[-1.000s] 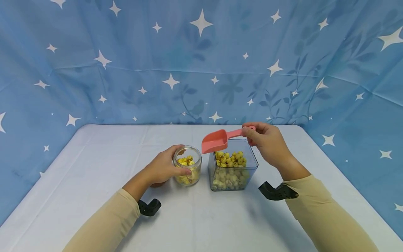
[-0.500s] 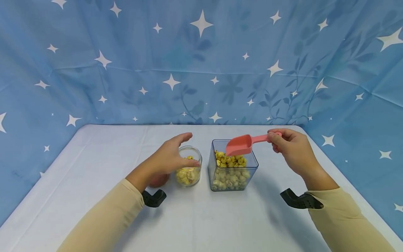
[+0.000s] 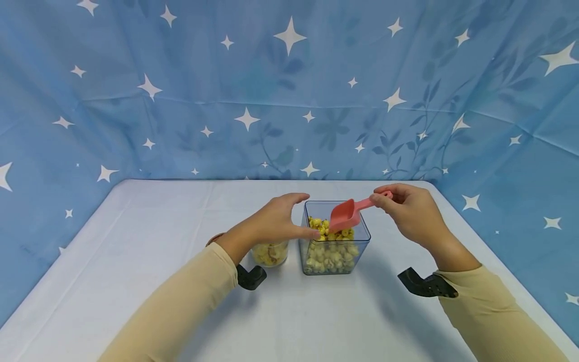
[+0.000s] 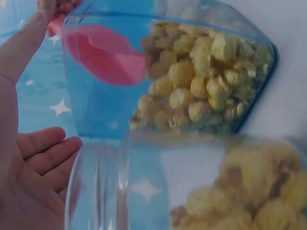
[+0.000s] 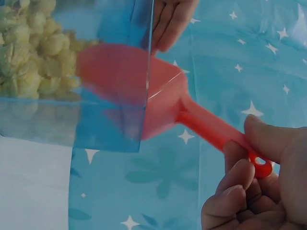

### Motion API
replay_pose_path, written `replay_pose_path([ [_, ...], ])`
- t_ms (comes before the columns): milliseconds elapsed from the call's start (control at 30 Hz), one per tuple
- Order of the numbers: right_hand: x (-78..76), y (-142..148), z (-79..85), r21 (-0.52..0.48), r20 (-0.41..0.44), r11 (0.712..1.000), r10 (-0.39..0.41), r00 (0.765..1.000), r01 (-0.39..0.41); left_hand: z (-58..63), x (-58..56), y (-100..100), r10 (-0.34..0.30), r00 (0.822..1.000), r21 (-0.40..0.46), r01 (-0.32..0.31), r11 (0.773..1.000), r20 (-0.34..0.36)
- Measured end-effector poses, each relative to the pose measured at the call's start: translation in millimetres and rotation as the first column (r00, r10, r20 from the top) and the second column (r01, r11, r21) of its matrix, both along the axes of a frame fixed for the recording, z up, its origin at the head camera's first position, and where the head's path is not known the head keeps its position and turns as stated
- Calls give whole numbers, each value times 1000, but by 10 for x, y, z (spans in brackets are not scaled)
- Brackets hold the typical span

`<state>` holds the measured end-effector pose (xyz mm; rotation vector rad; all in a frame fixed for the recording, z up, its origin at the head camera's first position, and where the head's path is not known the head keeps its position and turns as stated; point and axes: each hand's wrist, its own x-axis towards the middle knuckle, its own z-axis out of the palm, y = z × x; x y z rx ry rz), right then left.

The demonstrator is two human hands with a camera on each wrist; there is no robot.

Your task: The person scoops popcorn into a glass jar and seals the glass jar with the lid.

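Pinched a coral-pink plastic scoop (image 3: 345,216) in the right hand (image 3: 413,216), above popcorn (image 3: 330,256) in a clear square-mouthed box (image 3: 362,245).
Gripped the scoop between thumb and fingers near the holed end of its handle, and held its bowl inside the box, close to the popcorn. Spread the left hand (image 3: 276,219) wide at the box's left rim; could not tell whether touching. Saw a glass jar (image 4: 109,184) of popcorn left of the box, partly hidden by the left hand, and a reddish-brown edge (image 3: 213,238) beside the left sleeve (image 3: 190,296). Saw white tablecloth (image 3: 298,322) beneath, blue star-patterned curtain (image 3: 253,65) beyond.
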<state>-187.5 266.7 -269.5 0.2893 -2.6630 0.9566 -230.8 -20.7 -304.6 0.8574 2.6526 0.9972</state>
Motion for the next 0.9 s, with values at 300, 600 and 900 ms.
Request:
replay_pose_path([
  [300, -52, -197, 71, 112, 22, 993, 43, 999, -45, -52, -7, 62, 0, 1000, -54, -1, 999, -18],
  [600, -93, -373, 145, 208, 67, 975, 68, 995, -80, -38, -24, 66, 13, 1000, -87, -14, 996, -13],
  [900, -207, -409, -51, 165, 164, 976, 116, 980, -143, -17, -33, 70, -6, 1000, -96, 4, 995, -15],
])
